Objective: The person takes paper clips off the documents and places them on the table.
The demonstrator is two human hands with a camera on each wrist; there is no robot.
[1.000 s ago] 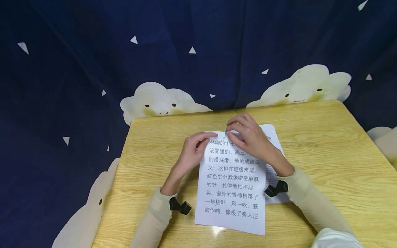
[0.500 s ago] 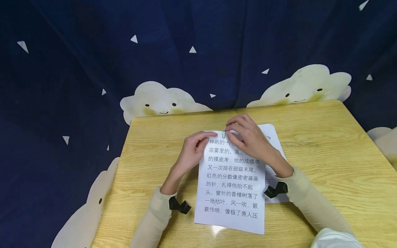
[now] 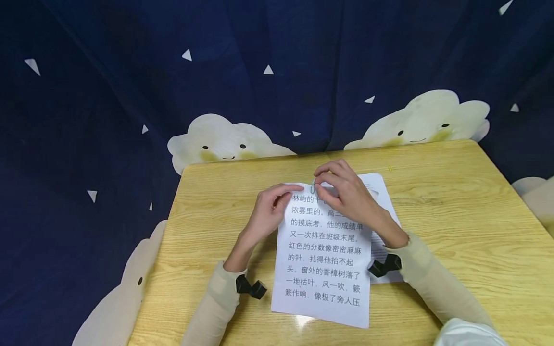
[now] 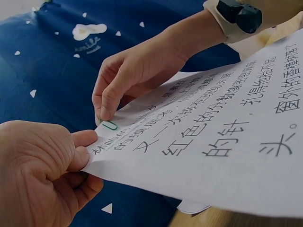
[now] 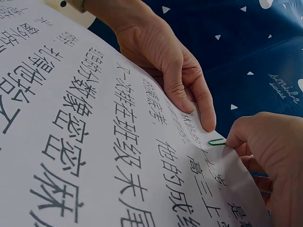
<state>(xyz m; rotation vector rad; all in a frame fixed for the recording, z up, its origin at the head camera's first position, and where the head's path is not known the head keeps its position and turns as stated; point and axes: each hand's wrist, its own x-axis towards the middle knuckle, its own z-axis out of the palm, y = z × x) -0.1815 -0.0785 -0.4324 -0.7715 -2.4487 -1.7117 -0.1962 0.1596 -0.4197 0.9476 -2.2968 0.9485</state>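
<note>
A white sheet of paper (image 3: pixel 324 259) with large printed Chinese text is held up by its top edge. My left hand (image 3: pixel 271 209) pinches the top left corner, thumb on the printed face and fingers behind, as the left wrist view shows. A green paper clip (image 5: pixel 218 142) sits over the top edge, its loop lying on the printed side. My right hand (image 3: pixel 348 192) pinches the clip's outer end between thumb and fingertips, right of the left hand. Whether several sheets lie within the clip, I cannot tell.
More printed paper (image 3: pixel 383 192) lies on the wooden table (image 3: pixel 454 230), partly under the held sheet and right arm. A small yellow paper clip (image 3: pixel 390 168) rests near the back edge. Behind the table hangs a dark blue curtain (image 3: pixel 259 96) with clouds and triangles.
The green clip's loop has slid slightly down onto the paper, with my right fingertips shifting a little left. My left hand has stayed in place.
</note>
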